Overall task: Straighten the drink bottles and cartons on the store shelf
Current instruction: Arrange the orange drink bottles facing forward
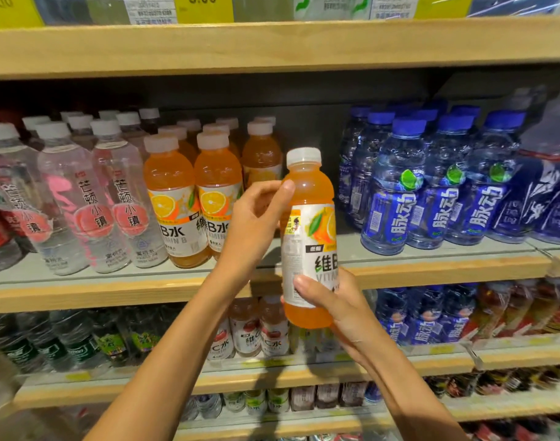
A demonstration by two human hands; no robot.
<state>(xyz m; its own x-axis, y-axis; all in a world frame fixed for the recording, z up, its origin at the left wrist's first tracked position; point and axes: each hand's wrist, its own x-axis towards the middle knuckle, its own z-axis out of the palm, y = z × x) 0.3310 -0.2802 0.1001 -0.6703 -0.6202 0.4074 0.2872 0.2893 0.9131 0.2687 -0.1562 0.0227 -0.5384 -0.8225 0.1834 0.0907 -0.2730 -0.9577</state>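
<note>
Both hands clasp one orange bottle upright before the shelf. The left hand grips its shoulder, the right hand its base (label facing outward).

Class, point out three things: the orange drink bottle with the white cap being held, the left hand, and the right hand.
Orange drink bottle with white cap (308, 186), head view: on its orange shoulder.
Left hand (256, 218), head view: on the palm.
Right hand (339, 300), head view: on the back of the hand.

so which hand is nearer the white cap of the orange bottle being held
Left. The left hand grips just below the cap; the right hand holds the bottle's bottom end.
</note>
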